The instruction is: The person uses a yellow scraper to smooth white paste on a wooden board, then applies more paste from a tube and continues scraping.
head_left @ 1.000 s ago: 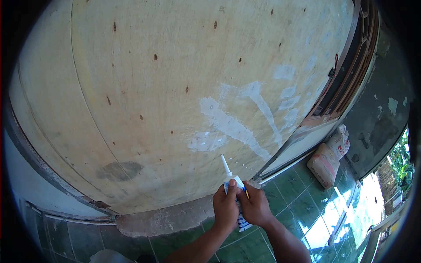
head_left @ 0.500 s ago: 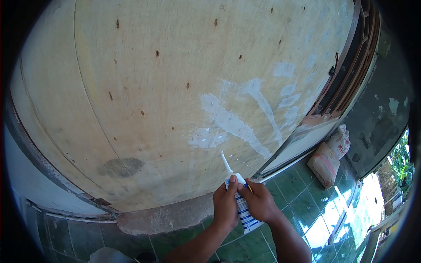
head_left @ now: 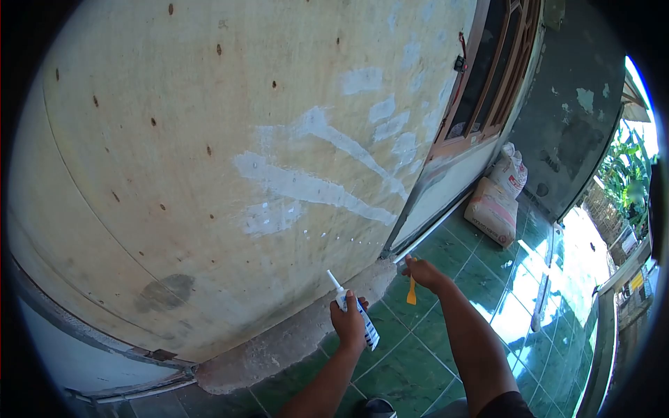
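Hands that were clasped together on the sealant tube (head_left: 354, 312) have parted: the left hand (head_left: 348, 326) alone stays wrapped tight around it, while the right hand (head_left: 425, 275) has swung out toward the plywood panel's (head_left: 174, 139) lower right corner, pinching what looks like a small orange stick (head_left: 411, 291), so two-handed squeezing seems paused. Tube sits just off the panel's bottom edge, over the concrete sill (head_left: 279, 341), its long axis tilted, nozzle aimed up-left at the panel and tail down-right toward the green floor tiles (head_left: 481, 279).
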The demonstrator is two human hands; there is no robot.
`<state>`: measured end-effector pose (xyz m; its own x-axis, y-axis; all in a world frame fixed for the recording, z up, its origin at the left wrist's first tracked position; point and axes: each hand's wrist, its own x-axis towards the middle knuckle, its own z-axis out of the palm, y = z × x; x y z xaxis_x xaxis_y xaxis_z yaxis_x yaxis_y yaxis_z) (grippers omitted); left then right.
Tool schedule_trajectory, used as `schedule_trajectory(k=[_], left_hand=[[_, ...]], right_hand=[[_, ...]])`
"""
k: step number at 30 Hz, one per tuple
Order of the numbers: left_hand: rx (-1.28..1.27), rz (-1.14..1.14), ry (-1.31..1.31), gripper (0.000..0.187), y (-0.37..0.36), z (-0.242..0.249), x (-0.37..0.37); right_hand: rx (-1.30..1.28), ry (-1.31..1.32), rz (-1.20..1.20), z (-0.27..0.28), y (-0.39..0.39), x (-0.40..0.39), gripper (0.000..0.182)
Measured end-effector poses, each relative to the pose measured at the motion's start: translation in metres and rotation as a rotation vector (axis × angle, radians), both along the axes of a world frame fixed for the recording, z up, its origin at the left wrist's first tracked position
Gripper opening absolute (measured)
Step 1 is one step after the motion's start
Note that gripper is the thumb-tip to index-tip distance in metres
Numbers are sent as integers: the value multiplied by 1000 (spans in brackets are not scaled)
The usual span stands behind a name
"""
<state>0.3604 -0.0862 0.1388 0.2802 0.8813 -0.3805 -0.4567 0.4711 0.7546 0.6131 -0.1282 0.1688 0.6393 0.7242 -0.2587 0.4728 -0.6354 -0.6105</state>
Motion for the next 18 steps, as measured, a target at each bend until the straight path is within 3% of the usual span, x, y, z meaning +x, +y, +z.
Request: schedule_trajectory(k=[2,4,7,8,9,11,12,18], left_hand=[[-14,-48,54,30,-5,-14,5],[-18,-102,67,30,-12,-11,6],[45,-191,100,30,-23,-3,3],[77,-224,117,30,-27,1,1],[109,-274,130,31,-32,4,-2],[175,-380,157,32,-37,13,-5],[192,-429,176,34,-39,14,-7],[242,-563,392,31,-30,45,-34]], right_hand=[[-18,-160,-177,-60,3,27,78],[17,59,-454,-50,4,4,72],[635,606,-822,-126,20,4,54],[807,732,-843,-139,23,-3,30],[910,750,-820,-153,26,-11,27],[1125,772,-775,-180,36,-19,23],[1128,842,-817,-186,40,-20,23],[1221,698,-926,-186,84,-8,22]])
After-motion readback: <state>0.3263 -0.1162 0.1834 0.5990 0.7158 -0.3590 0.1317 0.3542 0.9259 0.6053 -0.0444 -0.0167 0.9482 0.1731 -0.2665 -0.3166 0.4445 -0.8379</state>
